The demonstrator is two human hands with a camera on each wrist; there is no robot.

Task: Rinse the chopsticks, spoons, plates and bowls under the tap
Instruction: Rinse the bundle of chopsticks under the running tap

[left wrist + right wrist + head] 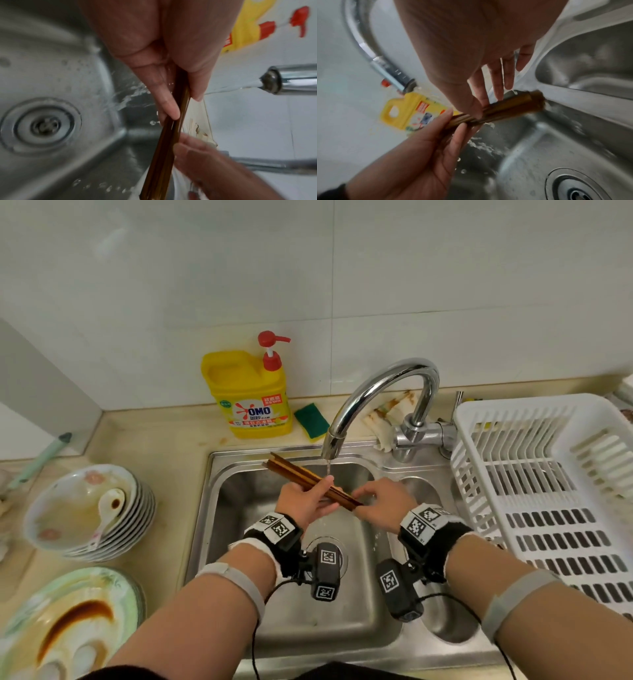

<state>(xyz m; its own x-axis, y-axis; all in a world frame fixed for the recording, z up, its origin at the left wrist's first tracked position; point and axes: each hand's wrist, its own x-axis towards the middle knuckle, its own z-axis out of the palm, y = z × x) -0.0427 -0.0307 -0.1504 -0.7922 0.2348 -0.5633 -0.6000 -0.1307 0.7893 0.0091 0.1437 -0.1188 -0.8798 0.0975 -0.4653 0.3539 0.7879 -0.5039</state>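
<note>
- Under the tap [383, 402], the chopstick step is in hand: a thin stream falls from the curved chrome spout onto a bundle of brown chopsticks [310, 482] held level over the steel sink [294, 621].
- Right of the tap, a white slotted plastic drying rack [534, 474] stands on the sink's edge; by my judgement the rinsed bundle goes there next, which calls for shaking off water and a firm hold, since wet lacquered sticks may slide apart.
- Left of the tap, on the beige tabletop [164, 440], glazed bowls [85, 501] sit stacked, with a white ceramic spoon [108, 508] in the top one; sauce-streaked plates [68, 621] lie nearer still. All are yet to be rinsed.
- Behind the tap's spout stand a yellow OMO detergent bottle [250, 395] and a green scouring sponge [311, 419].
- Below the spout, the left hand [305, 501] has its fingers [164, 102] curled round the bundle's middle.
- Beside it, the right hand [380, 503] pinches the near end, other fingers [496, 81] straight.
</note>
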